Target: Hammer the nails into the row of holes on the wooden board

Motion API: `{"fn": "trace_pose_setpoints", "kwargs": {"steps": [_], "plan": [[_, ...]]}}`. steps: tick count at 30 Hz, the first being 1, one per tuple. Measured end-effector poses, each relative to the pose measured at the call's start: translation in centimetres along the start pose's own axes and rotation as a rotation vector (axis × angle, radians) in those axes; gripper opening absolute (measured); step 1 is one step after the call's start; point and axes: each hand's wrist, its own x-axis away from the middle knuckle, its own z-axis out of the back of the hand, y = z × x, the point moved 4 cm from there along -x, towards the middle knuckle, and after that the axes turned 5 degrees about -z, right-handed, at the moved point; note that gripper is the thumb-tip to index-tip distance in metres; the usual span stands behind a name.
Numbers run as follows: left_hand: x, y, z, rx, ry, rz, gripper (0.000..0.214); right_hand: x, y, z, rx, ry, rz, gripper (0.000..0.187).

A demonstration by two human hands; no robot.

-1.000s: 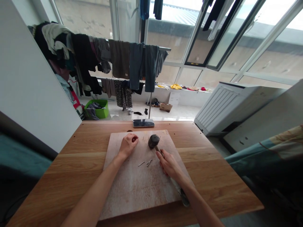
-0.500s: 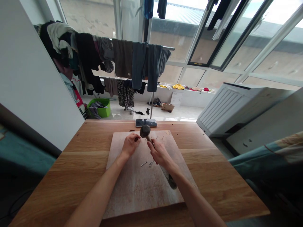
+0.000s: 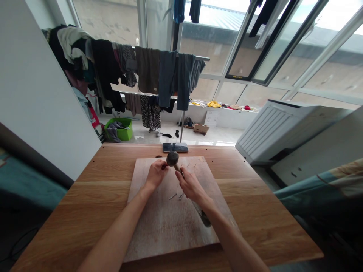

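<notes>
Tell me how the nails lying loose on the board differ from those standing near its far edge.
Pose: the loose nails lie down on the board, while the standing nails point up from it.
Place: the loose nails are closer to the person; the standing nails are farther away, beyond the right hand.
Shared: both are thin and on the same board.

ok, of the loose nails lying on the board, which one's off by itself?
The leftmost loose nail. A bare strip of board separates it from the other loose nails, which lie bunched together to its right.
</notes>
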Motion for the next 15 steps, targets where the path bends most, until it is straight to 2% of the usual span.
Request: {"fn": "trace_pose_setpoints", "kwargs": {"steps": [8, 12, 15], "plan": [[-0.1, 0.1, 0.1, -0.011, -0.029, 0.001, 0.016, 0.2, 0.3, -0.2, -0.009, 0.003, -0.017, 0.024], [0.0, 0.0, 0.0, -0.034, -0.036, 0.020, 0.011, 1.8, 0.8, 1.0, -0.048, -0.005, -0.053, 0.028], [0.1, -0.1, -0.2, -0.057, -0.041, 0.032, 0.008, 3.6, 2.3, 2.1, -0.049, -0.038, -0.162, 0.030]]}}
